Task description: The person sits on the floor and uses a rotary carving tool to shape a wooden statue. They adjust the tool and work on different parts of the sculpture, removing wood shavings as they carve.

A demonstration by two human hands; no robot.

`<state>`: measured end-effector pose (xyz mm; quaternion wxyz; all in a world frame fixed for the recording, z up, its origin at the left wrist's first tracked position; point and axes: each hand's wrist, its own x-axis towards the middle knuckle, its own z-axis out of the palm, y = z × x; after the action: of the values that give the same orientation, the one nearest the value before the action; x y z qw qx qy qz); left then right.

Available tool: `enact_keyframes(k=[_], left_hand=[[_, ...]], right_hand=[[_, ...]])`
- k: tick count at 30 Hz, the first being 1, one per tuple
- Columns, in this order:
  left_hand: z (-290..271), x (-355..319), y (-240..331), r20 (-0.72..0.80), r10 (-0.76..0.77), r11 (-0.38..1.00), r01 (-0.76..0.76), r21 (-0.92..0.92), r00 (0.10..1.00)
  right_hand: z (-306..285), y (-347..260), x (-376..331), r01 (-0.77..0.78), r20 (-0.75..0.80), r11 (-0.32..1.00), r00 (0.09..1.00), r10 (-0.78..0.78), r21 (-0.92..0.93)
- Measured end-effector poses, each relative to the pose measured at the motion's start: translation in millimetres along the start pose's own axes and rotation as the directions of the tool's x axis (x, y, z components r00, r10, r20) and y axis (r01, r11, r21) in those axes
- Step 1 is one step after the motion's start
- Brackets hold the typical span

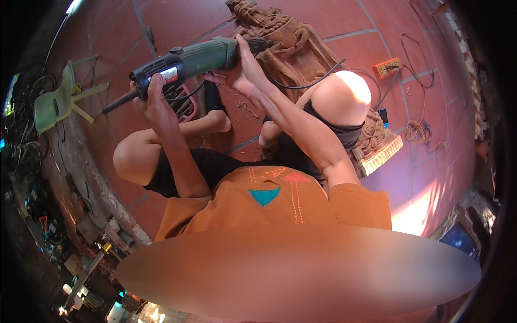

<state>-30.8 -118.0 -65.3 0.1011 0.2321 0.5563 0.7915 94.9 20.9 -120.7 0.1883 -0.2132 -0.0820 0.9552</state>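
A green and black corded power tool [202,57], shaped like a grinder, is held up across the space in front of my knees. My left hand [154,102] grips its black rear end, beside the thick cord sleeve. Around the front end, my right hand [245,75] is closed, thumb up along the side. The dark tip of the tool meets or overlaps a brown carved wooden piece [309,51]; whether it touches cannot be told. The carving lies on the floor and runs under my right leg, its other end [379,142] showing beyond the knee.
Wood chips [246,109] lie on the red tiles between my feet. An orange power strip [388,68] with cords and a coiled cable [417,132] are at right. A green plastic chair [56,99] is on the left, above cluttered tools. Something pink [189,102] stands near my left foot.
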Motion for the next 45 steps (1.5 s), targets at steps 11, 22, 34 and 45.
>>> enact_keyframes(k=[11, 22, 34, 45], left_hand=[[-3, 5, -9, -0.020, -0.046, 0.996, 0.047, 0.077, 0.999], [-6, 6, -8, 0.004, -0.037, 0.994, 0.036, 0.107, 0.999], [-10, 8, -9, 0.016, -0.036, 0.996, 0.034, 0.088, 0.999], [-14, 9, -8, 0.010, -0.059, 0.996, 0.058, 0.062, 0.998]], right_hand=[[-10, 0, 14, 0.018, 0.014, 0.999, 1.000, -0.017, -0.028], [-15, 6, 21, 0.053, 0.003, 0.997, 0.999, -0.053, -0.061], [-12, 7, 22, 0.057, 0.001, 0.995, 0.998, -0.057, -0.081], [-8, 9, 20, 0.014, -0.020, 0.997, 1.000, -0.015, -0.078]])
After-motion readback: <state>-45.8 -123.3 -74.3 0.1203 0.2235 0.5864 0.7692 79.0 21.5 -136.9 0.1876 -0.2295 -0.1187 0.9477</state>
